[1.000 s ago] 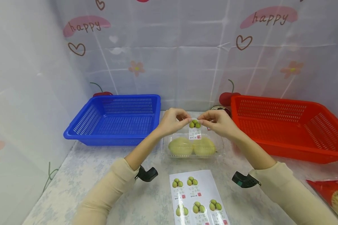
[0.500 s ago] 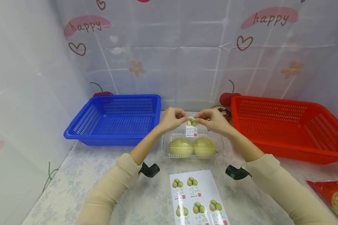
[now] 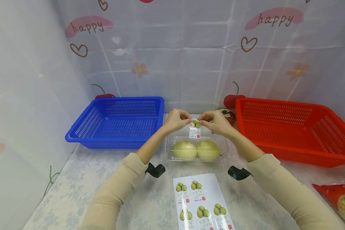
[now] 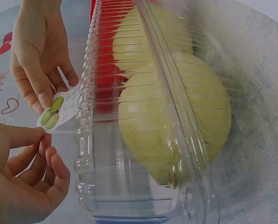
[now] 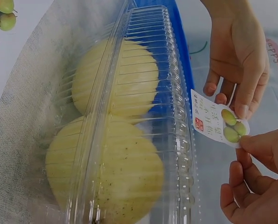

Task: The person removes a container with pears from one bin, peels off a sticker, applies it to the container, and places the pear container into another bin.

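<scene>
A small white sticker (image 3: 195,131) printed with green fruit is stretched between both hands over the lid of a clear plastic clamshell box (image 3: 175,140). My left hand (image 3: 175,121) pinches its upper left corner between thumb and forefinger; my right hand (image 3: 217,123) pinches the upper right corner the same way. The sticker's lower edge comes right at the lid's ridged edge in the right wrist view. Two pale yellow-green pears (image 5: 106,172) lie side by side inside the closed box. Nearer the front, a sticker sheet (image 3: 201,204) with several more such labels lies on the table.
A blue plastic basket (image 3: 115,143) stands at the back left, a red one (image 3: 290,150) at the back right. Behind my right hand sits a round dark-red container (image 3: 228,115). A red bag (image 3: 337,196) lies at the right edge.
Both hands have shifted slightly left together with the sticker, now a little higher in the head view. The box and the sheet have stayed in place.
</scene>
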`<state>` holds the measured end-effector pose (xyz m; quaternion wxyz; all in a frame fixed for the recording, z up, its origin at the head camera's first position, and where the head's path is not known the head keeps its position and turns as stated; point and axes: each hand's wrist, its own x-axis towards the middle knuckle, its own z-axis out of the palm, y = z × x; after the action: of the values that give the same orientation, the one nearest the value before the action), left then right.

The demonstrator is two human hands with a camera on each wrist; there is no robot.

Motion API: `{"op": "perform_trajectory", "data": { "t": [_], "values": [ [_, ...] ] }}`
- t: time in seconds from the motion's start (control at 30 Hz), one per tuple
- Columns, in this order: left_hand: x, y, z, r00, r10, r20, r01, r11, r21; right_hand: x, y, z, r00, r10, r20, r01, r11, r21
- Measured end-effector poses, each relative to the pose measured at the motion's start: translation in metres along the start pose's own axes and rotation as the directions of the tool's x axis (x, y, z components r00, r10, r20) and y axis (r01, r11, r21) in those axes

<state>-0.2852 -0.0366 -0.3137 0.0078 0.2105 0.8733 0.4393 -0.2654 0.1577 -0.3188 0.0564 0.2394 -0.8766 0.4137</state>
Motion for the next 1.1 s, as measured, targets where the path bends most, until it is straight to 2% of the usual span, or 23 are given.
{"op": "perform_trajectory", "data": {
  "t": [0.23,0.57,0.73,1.1],
  "values": [
    [0.005,-0.001,0.004,1.0,0.006,0.006,-0.006,1.0,0.01,0.001,0.003,0.0,1.0,0.019,0.0,-0.019,1.0,-0.024],
    [0.008,-0.003,0.012,0.999,-0.037,0.019,0.037,0.999,0.011,0.003,0.012,0.004,1.0,0.022,0.007,-0.022,0.999,-0.027],
    [0.009,-0.006,0.016,0.999,-0.024,0.027,0.023,0.999,0.036,0.003,0.016,0.006,0.999,0.039,0.022,-0.038,0.999,-0.039],
    [0.007,-0.01,0.018,1.0,-0.005,0.015,0.003,0.995,0.104,0.003,0.016,0.009,1.0,-0.011,0.026,0.012,0.999,-0.043]
  ]
}}
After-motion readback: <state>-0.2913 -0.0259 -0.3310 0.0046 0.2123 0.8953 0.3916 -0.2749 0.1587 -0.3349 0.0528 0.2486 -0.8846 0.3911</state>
